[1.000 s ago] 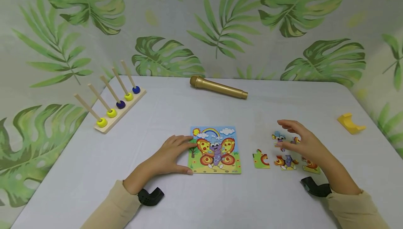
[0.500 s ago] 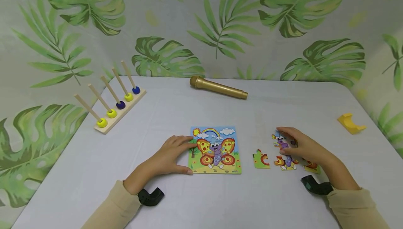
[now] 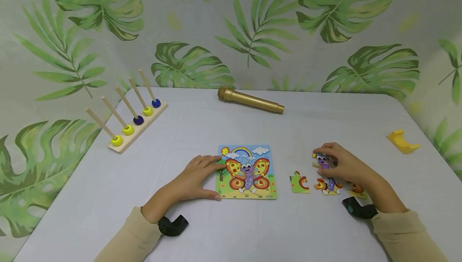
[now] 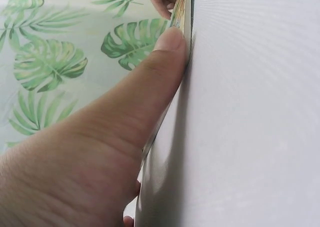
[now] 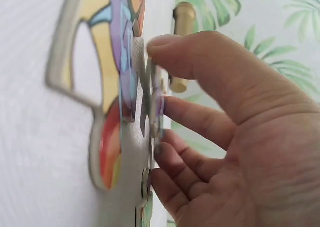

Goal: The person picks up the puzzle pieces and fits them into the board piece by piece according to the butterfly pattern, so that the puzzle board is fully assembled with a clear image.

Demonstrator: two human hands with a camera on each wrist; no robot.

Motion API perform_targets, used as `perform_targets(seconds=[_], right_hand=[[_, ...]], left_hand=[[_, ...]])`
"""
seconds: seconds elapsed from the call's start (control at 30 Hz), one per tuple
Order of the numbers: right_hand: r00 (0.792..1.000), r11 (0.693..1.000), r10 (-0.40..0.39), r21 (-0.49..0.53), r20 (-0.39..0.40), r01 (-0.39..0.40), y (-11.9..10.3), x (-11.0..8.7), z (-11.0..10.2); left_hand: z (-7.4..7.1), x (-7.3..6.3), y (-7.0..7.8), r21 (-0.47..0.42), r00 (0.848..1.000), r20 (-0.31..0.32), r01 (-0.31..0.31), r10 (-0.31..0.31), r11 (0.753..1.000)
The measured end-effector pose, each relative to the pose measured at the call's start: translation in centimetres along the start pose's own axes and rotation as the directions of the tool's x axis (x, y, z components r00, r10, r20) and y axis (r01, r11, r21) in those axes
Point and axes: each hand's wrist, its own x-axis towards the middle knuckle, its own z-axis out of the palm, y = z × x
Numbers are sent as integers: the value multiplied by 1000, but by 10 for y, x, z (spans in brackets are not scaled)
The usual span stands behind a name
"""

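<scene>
With the clock centred on the butterfly board and the person at six, a pale cloth printed with green leaves (image 3: 252,29) spans the far side, beyond a broad white tabletop (image 3: 231,234). At ten o'clock stands a pale wooden rack (image 3: 135,134) with five pegs, each run through a yellow or blue bead, which should stop the beads rolling off. The square, brightly printed butterfly board (image 3: 246,174) lies flat at the centre, picture facing the person. A gold toy microphone (image 3: 250,100) rests on its side at twelve. The left hand (image 3: 191,177), fingers spread and relaxed, touches the board's nine o'clock edge, apparently to steady it. The right hand (image 3: 346,168) curves over at three, thumb opposite fingers. Between two and three sits a curved yellow block (image 3: 402,142). Smallest, that right hand pinches a purple butterfly-face puzzle piece (image 3: 322,161), seemingly by its edges; a purple-bodied piece (image 3: 329,186), a green piece (image 3: 298,182) and an orange-spiral piece (image 3: 356,191) lie close below, probably for easy reach.
</scene>
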Motion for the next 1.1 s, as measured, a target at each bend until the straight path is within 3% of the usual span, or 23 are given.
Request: perform_targets(seconds=[0.1,0.2,0.53,0.63,0.73,0.87,1.1], right_hand=[[999,1000,-11,-3,-43,11,-5,1,1],[993,997,-69,8,-95,70,-15,3,-1],[941,953,-293,29,-167,302,-79,17,14],[919,926,-366,43,-149,376,-97,23,25],[911,909,-398,86,-110,408,-113,29,40],[917,913,-396,90,-47,399,-126,37,62],[935,935,-355,-1,27,355,-131,50,91]], left_hand=[[-1,0,0,1,1000,7,7,-7,1000],[-1,0,0,-1,1000,9,8,-8,1000],[-2,0,1,-3,1000,12,9,-9,1000],[-2,0,1,-3,1000,12,8,-8,1000],[-2,0,1,-2,1000,11,4,-4,1000],[-1,0,1,11,1000,10,-3,3,1000],[-1,-1,0,25,999,-15,-29,29,999]])
